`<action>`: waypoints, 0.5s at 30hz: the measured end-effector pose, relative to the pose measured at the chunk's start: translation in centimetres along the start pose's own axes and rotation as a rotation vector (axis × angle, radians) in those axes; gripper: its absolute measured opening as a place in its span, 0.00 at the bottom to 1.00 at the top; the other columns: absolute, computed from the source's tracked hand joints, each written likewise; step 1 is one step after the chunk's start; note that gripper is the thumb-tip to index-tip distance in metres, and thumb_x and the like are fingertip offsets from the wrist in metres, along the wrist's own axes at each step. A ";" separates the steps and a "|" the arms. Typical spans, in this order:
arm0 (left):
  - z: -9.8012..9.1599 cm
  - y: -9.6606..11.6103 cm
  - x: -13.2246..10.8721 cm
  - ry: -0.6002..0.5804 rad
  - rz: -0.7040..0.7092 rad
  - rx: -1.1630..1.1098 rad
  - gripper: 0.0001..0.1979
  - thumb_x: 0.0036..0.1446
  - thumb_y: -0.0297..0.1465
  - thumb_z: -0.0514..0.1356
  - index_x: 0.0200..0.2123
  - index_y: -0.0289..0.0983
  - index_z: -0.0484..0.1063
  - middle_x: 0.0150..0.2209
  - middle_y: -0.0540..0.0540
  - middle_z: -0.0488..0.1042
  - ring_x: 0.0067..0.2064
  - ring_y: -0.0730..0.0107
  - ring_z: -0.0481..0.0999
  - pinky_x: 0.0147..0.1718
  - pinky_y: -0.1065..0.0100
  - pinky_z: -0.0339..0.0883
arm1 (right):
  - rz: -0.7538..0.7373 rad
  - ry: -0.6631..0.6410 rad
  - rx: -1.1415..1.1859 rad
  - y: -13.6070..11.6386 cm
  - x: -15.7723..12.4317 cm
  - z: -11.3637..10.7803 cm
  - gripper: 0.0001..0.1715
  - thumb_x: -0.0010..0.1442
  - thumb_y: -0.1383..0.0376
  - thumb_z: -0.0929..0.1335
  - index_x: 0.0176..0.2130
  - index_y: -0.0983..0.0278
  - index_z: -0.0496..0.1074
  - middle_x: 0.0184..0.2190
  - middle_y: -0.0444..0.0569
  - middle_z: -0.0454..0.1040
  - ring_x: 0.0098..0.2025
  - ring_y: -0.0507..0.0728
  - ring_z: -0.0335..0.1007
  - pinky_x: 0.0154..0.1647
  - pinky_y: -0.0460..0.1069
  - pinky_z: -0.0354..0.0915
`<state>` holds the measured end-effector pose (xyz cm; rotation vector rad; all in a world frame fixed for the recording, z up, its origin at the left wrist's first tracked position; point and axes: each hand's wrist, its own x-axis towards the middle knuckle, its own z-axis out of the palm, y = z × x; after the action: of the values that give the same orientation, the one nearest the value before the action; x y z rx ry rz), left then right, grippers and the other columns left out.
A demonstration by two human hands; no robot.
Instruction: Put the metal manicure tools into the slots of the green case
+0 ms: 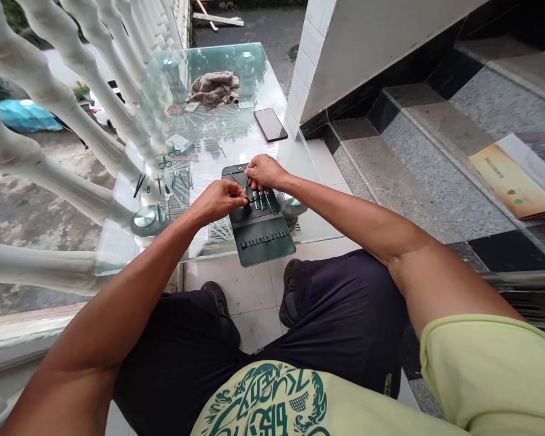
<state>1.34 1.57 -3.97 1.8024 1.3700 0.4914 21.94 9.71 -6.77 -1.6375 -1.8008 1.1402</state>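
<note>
A dark green tool case [264,237] lies open on the glass table [218,130], with several small green-handled tools tucked in its upper half. Both hands meet over that upper half. My left hand [218,201] is closed in a pinch at the case's left side, on something I cannot make out. My right hand [264,172] is closed on a thin green-handled tool [246,183] that points down toward the case's loops. The lower flap with its row of elastic loops holds nothing.
Loose green tools and small scissors [165,162] lie on the glass left of the case. A black phone [270,125] and a crumpled brown cloth [214,89] sit farther back. A white balustrade [49,91] runs along the left; stone steps [418,151] rise on the right.
</note>
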 end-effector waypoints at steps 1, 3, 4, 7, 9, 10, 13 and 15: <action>-0.1 -0.1 -0.3 -0.013 0.017 0.008 0.05 0.61 0.36 0.75 0.35 0.42 0.88 0.50 0.42 0.91 0.53 0.47 0.88 0.55 0.52 0.77 | -0.002 -0.006 0.001 0.0 0.0 -0.1 0.18 0.80 0.73 0.72 0.36 0.64 0.84 0.33 0.53 0.90 0.25 0.55 0.78 0.31 0.48 0.76; -0.3 -0.3 -0.6 -0.024 0.031 0.006 0.06 0.60 0.38 0.76 0.36 0.42 0.89 0.61 0.39 0.91 0.65 0.40 0.88 0.66 0.49 0.77 | -0.008 -0.013 0.007 -0.1 -0.1 -0.3 0.17 0.79 0.74 0.73 0.36 0.63 0.84 0.34 0.54 0.91 0.27 0.56 0.80 0.32 0.48 0.77; -0.3 -0.4 -0.7 -0.029 0.030 -0.001 0.07 0.60 0.38 0.77 0.37 0.42 0.89 0.65 0.38 0.90 0.69 0.37 0.87 0.70 0.47 0.76 | -0.013 -0.012 0.006 -0.2 -0.2 -0.4 0.18 0.79 0.74 0.73 0.35 0.63 0.83 0.35 0.54 0.91 0.27 0.56 0.81 0.31 0.48 0.76; -0.5 -0.8 -0.6 -0.049 0.017 -0.018 0.10 0.60 0.41 0.78 0.39 0.42 0.90 0.69 0.36 0.89 0.72 0.33 0.86 0.74 0.43 0.74 | -0.028 -0.007 -0.022 -0.5 -0.6 -0.7 0.20 0.78 0.74 0.72 0.33 0.64 0.83 0.35 0.55 0.91 0.30 0.56 0.84 0.33 0.47 0.77; -0.7 -1.1 -0.6 -0.061 0.010 -0.015 0.12 0.60 0.43 0.79 0.40 0.42 0.90 0.74 0.35 0.87 0.74 0.31 0.86 0.76 0.41 0.73 | -0.047 0.008 -0.046 -0.8 -0.9 -1.0 0.19 0.76 0.74 0.73 0.33 0.65 0.85 0.34 0.54 0.91 0.32 0.58 0.87 0.38 0.48 0.80; -0.8 -1.3 -0.6 -0.071 0.014 -0.007 0.13 0.60 0.44 0.79 0.40 0.42 0.91 0.77 0.34 0.84 0.75 0.30 0.85 0.77 0.40 0.73 | -0.058 0.020 -0.053 -1.0 -1.1 -1.1 0.17 0.76 0.75 0.74 0.34 0.65 0.86 0.33 0.54 0.91 0.33 0.58 0.88 0.40 0.48 0.81; -1.1 -1.8 -0.7 -0.111 0.054 0.033 0.13 0.61 0.45 0.79 0.41 0.43 0.93 0.86 0.35 0.76 0.82 0.28 0.79 0.80 0.40 0.70 | -0.093 0.062 -0.064 -1.6 -1.4 -1.3 0.18 0.78 0.74 0.73 0.36 0.66 0.87 0.34 0.54 0.91 0.33 0.57 0.89 0.42 0.47 0.81; -1.1 -2.1 -0.8 -0.133 0.084 0.061 0.14 0.60 0.46 0.80 0.41 0.44 0.94 0.86 0.35 0.76 0.84 0.26 0.77 0.81 0.40 0.70 | -0.107 0.074 -0.068 -1.9 -1.6 -1.4 0.19 0.81 0.74 0.72 0.37 0.66 0.86 0.35 0.54 0.92 0.32 0.56 0.88 0.40 0.46 0.79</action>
<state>-1.01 1.43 -4.77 1.9130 1.2345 0.3697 22.21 8.68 -4.20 -1.5789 -1.8737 0.9697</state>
